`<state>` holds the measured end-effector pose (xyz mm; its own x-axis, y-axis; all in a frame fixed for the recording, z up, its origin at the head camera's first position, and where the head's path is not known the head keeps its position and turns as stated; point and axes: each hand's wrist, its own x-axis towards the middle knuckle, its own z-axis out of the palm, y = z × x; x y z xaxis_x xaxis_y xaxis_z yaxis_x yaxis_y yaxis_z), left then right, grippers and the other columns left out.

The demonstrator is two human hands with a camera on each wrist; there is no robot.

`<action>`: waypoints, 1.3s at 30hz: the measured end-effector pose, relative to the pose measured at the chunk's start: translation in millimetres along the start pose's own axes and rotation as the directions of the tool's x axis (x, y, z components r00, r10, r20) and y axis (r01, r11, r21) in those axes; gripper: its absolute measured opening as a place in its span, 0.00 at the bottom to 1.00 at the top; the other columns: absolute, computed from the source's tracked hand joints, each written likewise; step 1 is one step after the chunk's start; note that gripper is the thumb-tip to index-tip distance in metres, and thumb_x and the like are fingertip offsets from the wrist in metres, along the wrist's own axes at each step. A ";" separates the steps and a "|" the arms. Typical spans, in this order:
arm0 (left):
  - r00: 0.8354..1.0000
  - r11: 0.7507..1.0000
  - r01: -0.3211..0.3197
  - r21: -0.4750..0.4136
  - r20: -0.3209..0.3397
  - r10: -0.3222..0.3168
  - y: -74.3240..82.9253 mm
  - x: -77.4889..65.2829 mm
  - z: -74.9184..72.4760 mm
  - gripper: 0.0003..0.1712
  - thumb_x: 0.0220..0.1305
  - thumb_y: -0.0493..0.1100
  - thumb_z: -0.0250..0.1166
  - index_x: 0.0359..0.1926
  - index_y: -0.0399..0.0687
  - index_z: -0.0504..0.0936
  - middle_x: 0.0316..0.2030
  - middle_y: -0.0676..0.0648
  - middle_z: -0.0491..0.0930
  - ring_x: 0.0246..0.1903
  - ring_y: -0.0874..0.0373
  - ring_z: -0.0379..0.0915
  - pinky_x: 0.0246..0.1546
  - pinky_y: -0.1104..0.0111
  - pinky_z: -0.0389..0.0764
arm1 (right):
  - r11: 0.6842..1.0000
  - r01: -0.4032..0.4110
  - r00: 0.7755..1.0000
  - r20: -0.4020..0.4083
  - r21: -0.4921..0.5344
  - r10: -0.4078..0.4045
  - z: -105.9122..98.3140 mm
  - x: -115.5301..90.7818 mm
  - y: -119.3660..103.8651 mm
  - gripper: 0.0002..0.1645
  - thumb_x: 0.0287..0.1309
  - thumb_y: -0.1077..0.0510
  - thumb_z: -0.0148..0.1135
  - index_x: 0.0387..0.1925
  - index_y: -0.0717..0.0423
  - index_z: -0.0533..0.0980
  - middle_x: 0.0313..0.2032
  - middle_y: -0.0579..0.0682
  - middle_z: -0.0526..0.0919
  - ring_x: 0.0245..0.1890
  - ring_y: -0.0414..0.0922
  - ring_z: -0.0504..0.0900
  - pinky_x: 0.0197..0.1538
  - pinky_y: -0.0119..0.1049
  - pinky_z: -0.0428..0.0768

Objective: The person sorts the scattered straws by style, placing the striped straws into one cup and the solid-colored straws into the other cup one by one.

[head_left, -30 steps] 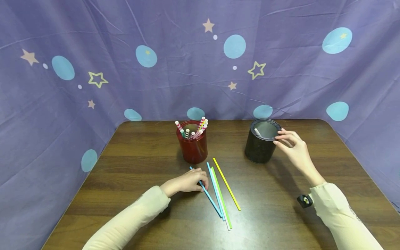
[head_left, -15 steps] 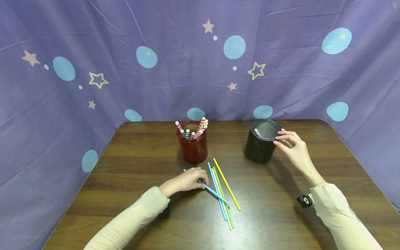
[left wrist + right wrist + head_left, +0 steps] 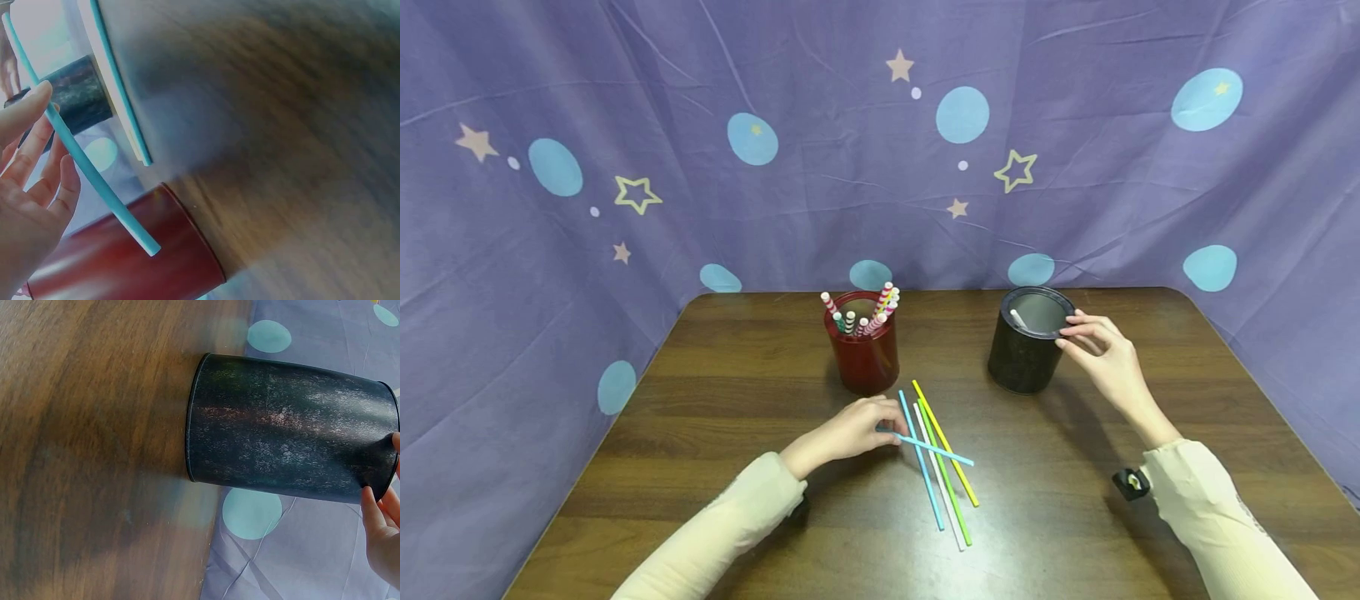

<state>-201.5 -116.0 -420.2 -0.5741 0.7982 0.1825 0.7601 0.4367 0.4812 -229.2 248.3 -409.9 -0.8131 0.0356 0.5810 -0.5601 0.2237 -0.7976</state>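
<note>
The left hand [image 3: 867, 427] is pinching a blue straw [image 3: 107, 192] between thumb and fingertips; the right hand [image 3: 1105, 354], loosely bent, is gripping the black cup [image 3: 1025, 358] at its rim.

1. A wide lane parts red can [image 3: 867, 365] from black can [image 3: 1024, 363].
2. Left hand [image 3: 867, 427] and straws [image 3: 944, 473] crowd the red can's near side.
3. Right hand [image 3: 1105, 354] bars the black can's right rim.

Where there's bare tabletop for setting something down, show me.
Free: table left of the red container, and the strip between it and the black container. Crowded: around the loose straws and left hand, and beside the black container, at the right hand.
</note>
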 end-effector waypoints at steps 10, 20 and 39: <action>0.990 0.998 -0.063 0.011 -0.124 0.064 8.7 4.8 -4.7 0.07 0.47 0.33 0.67 0.29 0.45 0.79 0.28 0.51 0.78 0.31 0.62 0.70 0.32 0.71 0.76 | 0.999 -0.001 1.000 0.012 -0.040 0.001 -11.0 2.0 48.7 0.13 0.45 0.66 0.66 0.36 0.65 0.78 0.47 0.55 0.73 0.57 0.45 0.66 0.53 0.27 0.71; 0.983 0.997 0.001 -0.073 -0.186 -0.015 17.0 13.9 -7.0 0.07 0.50 0.31 0.65 0.31 0.42 0.79 0.28 0.51 0.77 0.27 0.64 0.71 0.28 0.71 0.78 | 0.992 -0.049 0.999 0.004 -0.120 0.050 6.6 -0.2 -35.0 0.10 0.44 0.77 0.59 0.33 0.80 0.73 0.43 0.67 0.70 0.55 0.46 0.68 0.52 0.22 0.71; 0.917 0.996 -0.069 0.049 -0.391 0.083 24.8 31.6 -11.7 0.17 0.53 0.28 0.60 0.47 0.38 0.77 0.28 0.50 0.72 0.24 0.64 0.66 0.23 0.79 0.70 | 0.991 -0.051 0.999 0.010 -0.126 0.053 6.4 -0.4 -35.7 0.10 0.44 0.77 0.59 0.33 0.79 0.73 0.43 0.68 0.70 0.56 0.46 0.68 0.52 0.22 0.71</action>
<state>-204.4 -84.8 -392.4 -0.5824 0.6058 0.5420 0.8119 0.4002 0.4251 -209.8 234.0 -382.7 -0.8431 0.0377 0.5364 -0.4934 0.3425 -0.7996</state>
